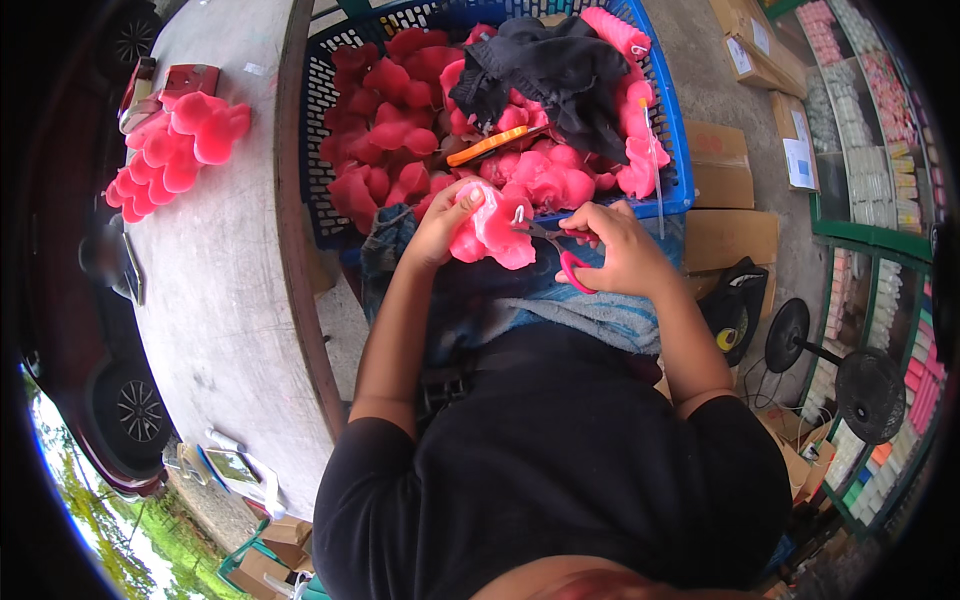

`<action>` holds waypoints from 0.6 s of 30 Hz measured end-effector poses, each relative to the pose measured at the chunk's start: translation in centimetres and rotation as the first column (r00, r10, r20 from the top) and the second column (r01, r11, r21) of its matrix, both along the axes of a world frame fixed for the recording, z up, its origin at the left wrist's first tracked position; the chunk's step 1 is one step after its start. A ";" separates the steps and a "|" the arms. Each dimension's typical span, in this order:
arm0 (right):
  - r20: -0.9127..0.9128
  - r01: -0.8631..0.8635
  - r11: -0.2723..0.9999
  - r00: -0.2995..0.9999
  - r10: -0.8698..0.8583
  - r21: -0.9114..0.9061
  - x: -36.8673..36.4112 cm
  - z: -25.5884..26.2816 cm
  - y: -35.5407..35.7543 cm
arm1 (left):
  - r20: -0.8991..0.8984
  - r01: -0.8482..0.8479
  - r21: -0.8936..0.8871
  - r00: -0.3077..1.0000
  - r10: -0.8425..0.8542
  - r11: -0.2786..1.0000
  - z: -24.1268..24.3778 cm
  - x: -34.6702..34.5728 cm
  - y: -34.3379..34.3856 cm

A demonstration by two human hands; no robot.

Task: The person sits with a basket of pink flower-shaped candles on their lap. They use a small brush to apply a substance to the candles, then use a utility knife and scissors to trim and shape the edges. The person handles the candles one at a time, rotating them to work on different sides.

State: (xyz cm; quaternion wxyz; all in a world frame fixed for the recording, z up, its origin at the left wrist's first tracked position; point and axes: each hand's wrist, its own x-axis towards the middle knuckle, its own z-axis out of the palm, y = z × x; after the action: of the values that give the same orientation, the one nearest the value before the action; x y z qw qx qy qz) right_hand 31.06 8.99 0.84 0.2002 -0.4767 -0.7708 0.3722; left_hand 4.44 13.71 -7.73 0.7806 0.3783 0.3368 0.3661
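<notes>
My left hand (442, 225) grips a pink, lumpy wax candle (487, 232) above my lap, thumb on its top. A white wick (519, 214) sticks out at the candle's right side. In my right hand (622, 251) is a pair of scissors (574, 266) with pink handles, the blades partly apart and close to the wick. Whether the blades touch the wick I cannot tell. Just beyond both hands stands a blue plastic basket (679, 161) heaped with pink candles (397, 135). An orange-handled cutter (487, 146) and a black cloth (547, 67) lie on the heap.
On my left runs a pale table (217, 300) with more pink candles (180, 142), a phone (133, 268) and a tablet-like device (232, 466). A blue towel (577, 315) covers my lap. Cardboard boxes (727, 240), a black fan (870, 395) and stocked green shelves (870, 234) stand to the right.
</notes>
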 end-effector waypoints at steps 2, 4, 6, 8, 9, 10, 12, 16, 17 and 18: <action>-0.026 -0.033 0.999 0.999 0.033 0.005 -0.4 -0.1 0.3 | -0.027 0.051 0.008 0.998 -0.051 0.999 -0.1 0.0 0.1; -0.036 -0.040 0.999 0.999 0.041 0.014 -0.4 -0.3 0.4 | -0.005 0.052 -0.074 0.999 -0.052 0.996 0.4 0.1 0.3; -0.045 -0.022 0.999 0.999 0.023 0.030 -0.5 -0.8 0.4 | 0.019 0.075 -0.115 0.997 -0.074 0.991 0.4 0.0 0.4; -0.013 -0.028 1.000 1.000 0.028 0.011 -0.4 -0.7 0.4 | 0.044 0.122 -0.113 0.992 -0.118 0.986 -0.1 -0.2 0.7; 0.002 -0.030 1.000 1.000 0.030 0.001 -0.5 -0.6 0.5 | 0.034 0.121 -0.131 0.993 -0.117 0.984 -0.1 -0.2 0.8; 0.029 -0.029 0.999 0.999 0.029 0.024 -0.5 -0.6 0.5 | 0.024 0.120 -0.150 0.993 -0.118 0.981 0.0 -0.1 0.8; 0.079 -0.025 0.997 0.997 0.020 0.072 -0.5 -0.6 0.7 | 0.019 0.119 -0.184 0.993 -0.117 0.976 0.1 0.0 1.0; 0.083 -0.017 0.992 0.997 0.007 0.129 -0.6 -0.5 0.5 | 0.024 0.106 -0.215 0.994 -0.103 0.971 0.5 0.2 1.0; 0.086 -0.019 0.989 0.996 0.006 0.145 -0.7 -0.4 0.4 | 0.022 0.099 -0.214 0.995 -0.097 0.972 0.6 0.3 1.0; 0.089 -0.021 0.987 0.996 0.007 0.159 -0.8 -0.4 0.3 | 0.017 0.114 -0.217 0.993 -0.113 0.969 0.7 0.2 1.0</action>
State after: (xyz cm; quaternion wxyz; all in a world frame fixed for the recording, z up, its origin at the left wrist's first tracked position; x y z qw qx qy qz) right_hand 30.29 9.31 0.40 0.2010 -0.4696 -0.8097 0.2891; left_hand 4.68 14.69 -6.99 0.8379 0.3083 0.3509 0.2825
